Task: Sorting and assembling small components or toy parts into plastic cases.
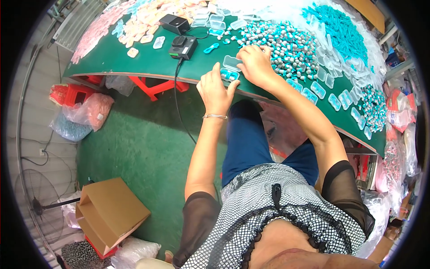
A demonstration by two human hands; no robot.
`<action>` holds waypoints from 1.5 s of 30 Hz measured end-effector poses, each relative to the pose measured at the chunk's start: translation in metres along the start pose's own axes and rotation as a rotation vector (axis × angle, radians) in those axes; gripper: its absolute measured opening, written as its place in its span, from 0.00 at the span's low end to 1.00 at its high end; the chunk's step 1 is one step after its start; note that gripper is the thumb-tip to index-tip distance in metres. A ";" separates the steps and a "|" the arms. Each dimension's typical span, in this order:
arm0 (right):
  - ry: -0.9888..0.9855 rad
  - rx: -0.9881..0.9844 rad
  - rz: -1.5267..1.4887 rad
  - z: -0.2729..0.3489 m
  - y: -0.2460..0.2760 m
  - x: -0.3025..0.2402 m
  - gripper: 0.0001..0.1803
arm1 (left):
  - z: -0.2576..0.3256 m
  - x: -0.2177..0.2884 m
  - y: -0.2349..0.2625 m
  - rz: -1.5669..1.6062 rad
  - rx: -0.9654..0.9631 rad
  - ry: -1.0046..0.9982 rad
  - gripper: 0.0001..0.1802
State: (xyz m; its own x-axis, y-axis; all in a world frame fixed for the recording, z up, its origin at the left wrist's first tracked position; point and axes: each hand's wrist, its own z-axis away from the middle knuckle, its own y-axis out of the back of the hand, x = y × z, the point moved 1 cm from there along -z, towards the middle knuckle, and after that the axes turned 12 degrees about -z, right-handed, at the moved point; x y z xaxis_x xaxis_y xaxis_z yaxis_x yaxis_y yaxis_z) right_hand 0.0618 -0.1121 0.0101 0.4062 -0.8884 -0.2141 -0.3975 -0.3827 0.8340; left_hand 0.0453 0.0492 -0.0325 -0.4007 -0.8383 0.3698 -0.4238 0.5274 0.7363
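My left hand (pixel 216 91) is at the table's front edge, its thumb and fingers closed around a small clear plastic case (pixel 230 75). Small teal and grey pieces lie in the case, and its hinged lid (pixel 232 62) stands raised on the far side. Just to the right is my right hand (pixel 256 65), fingers bent and touching the lid's right edge. Its fingertips are partly hidden, so what they pinch does not show. Beyond it spreads a heap of small teal and grey capsule-shaped pieces (pixel 286 47). A teal stick-like piece (pixel 211 48) lies to the left.
Two black box-shaped devices (pixel 182 46) with a cable stand left of my hands. Filled clear cases (pixel 318 89) lie to the right. Farther back are teal sticks (pixel 342 33) and peach pieces (pixel 145 22). A cardboard box (pixel 114 210) and a fan (pixel 38 206) are at lower left.
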 end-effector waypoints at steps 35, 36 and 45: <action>-0.070 0.076 -0.868 0.095 0.059 -0.034 0.11 | 0.013 0.033 0.049 0.546 -0.193 -0.315 0.09; -0.052 0.128 -0.830 0.100 0.062 -0.030 0.12 | 0.012 0.039 0.047 0.624 -0.248 -0.264 0.10; 0.097 0.096 -0.540 0.128 0.089 -0.011 0.20 | 0.003 0.077 0.043 0.627 -0.810 -0.353 0.24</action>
State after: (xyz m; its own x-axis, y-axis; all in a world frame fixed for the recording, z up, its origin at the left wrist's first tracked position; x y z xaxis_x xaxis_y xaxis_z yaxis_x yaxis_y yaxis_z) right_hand -0.0835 -0.1694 0.0217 0.6450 -0.5338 -0.5469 -0.1829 -0.8026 0.5677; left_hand -0.0059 0.0078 0.0259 -0.6252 -0.2957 0.7223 0.5484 0.4921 0.6761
